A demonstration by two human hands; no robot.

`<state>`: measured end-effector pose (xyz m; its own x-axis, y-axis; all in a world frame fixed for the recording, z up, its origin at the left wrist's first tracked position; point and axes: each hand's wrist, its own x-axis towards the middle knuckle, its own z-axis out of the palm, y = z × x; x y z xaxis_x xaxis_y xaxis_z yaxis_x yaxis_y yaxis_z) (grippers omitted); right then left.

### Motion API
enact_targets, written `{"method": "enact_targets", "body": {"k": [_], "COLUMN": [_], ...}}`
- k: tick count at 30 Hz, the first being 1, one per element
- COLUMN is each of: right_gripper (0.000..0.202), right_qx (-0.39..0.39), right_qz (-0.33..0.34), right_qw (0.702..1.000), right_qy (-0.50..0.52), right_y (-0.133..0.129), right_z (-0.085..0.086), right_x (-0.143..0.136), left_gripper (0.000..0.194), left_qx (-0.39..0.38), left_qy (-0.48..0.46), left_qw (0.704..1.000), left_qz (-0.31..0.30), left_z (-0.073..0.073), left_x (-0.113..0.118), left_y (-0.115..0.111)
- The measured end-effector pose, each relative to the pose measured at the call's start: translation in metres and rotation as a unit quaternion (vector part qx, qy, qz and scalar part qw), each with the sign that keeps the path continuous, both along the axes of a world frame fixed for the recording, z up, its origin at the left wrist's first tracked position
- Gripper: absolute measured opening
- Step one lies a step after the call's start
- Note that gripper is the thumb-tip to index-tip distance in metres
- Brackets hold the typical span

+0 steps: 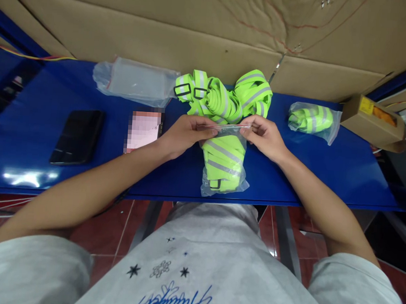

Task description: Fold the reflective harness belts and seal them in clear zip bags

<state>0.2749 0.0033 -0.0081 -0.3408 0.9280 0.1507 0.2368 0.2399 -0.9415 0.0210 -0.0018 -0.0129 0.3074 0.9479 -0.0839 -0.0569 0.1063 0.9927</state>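
A clear zip bag (244, 180) lies at the front of the blue table with a folded neon-green reflective strap (225, 160) inside it. My left hand (193, 132) pinches the left end of the bag's red-lined top edge between thumb and fingers. At the right end of that same edge, my right hand (263, 135) pinches the plastic too. Just beyond my hands sit loose rolled neon-green reflective straps (223, 100) with grey stripes and black buckles, touching nothing in my grip that I can make out.
A stack of clear plastic bags (138, 81) lies at the back left. Left of my hands are a phone with a lit screen (143, 130) and a black device (77, 136). To the right are a bagged strap (313, 119) and a small cardboard box (373, 121). Cardboard (162, 25) lines the back.
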Motion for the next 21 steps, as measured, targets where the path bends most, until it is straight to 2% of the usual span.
{"method": "enact_targets", "body": {"k": [5,10,17,21], "right_gripper": [0.049,0.043,0.034,0.034], "right_qx": [0.014,0.019,0.005,0.024], "right_qz": [-0.005,-0.020,0.004,-0.001], "right_qw": [1.000,1.000,1.000,1.000], "right_qy": [0.012,-0.008,-0.013,-0.007], "right_y": [-0.0007,-0.0006,-0.0044,-0.0074], "right_z": [-0.0016,-0.0049,0.0000,0.0019], "right_x": [-0.0018,-0.0013,-0.0040,-0.0063], "left_gripper": [0.034,0.033,0.038,0.037], "left_qx": [0.023,0.079,0.100,0.118], "left_qy": [0.015,0.047,0.071,0.086], "left_qw": [1.000,0.996,0.992,0.989], "left_qz": [0.001,0.000,-0.012,-0.021], "left_z": [0.0028,0.0041,0.0015,-0.0003], "left_x": [0.0017,0.0027,0.0038,0.0050], "left_y": [-0.0024,-0.0040,-0.0073,-0.0093]}}
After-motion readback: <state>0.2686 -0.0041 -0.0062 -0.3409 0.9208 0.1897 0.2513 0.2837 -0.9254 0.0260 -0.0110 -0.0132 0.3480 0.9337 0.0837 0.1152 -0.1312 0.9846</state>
